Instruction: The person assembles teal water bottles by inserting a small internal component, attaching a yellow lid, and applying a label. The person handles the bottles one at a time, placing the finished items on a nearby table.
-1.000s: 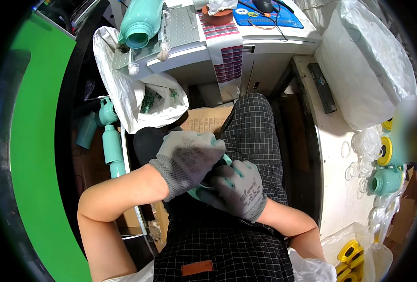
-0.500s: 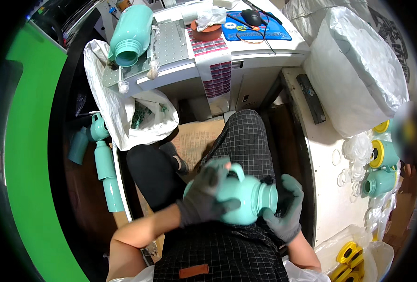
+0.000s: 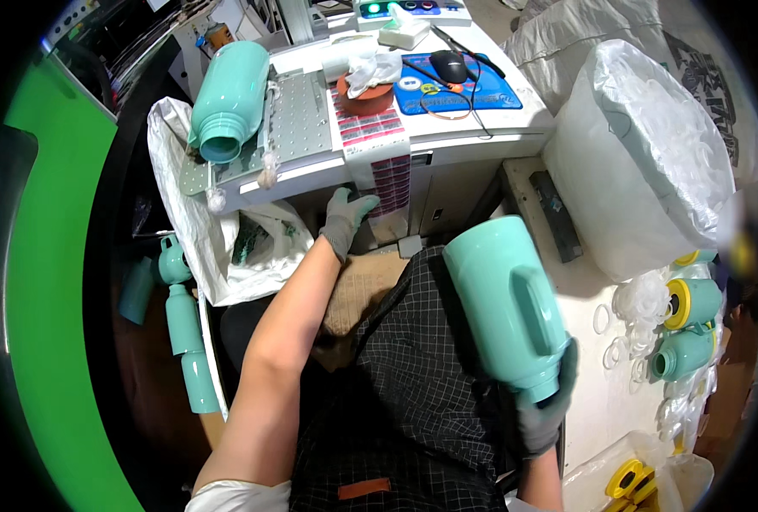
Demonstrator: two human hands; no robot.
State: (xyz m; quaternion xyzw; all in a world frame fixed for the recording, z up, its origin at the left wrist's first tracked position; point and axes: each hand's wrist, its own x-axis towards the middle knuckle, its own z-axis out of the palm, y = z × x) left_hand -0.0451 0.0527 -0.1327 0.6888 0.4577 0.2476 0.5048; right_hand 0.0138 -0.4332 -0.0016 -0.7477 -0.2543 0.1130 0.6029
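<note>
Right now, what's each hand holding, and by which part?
Right hand: mint-green jug, by its neck end. Left hand: nothing visibly held, fingers spread near the label strip.

A person's gloved right hand (image 3: 552, 418) grips a teal jug (image 3: 492, 294) at its neck, the right forearm (image 3: 543, 482) below; well left of the jug, the bare left arm (image 3: 278, 337) stretches forward, gloved left hand (image 3: 343, 220) spread.

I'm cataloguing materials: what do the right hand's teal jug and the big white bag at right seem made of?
Teal jug: glossy, probably hard plastic by its highlights; coated metal possible. White bag: slightly shiny, likely thin plastic film, wrinkled, seemingly translucent.
</note>
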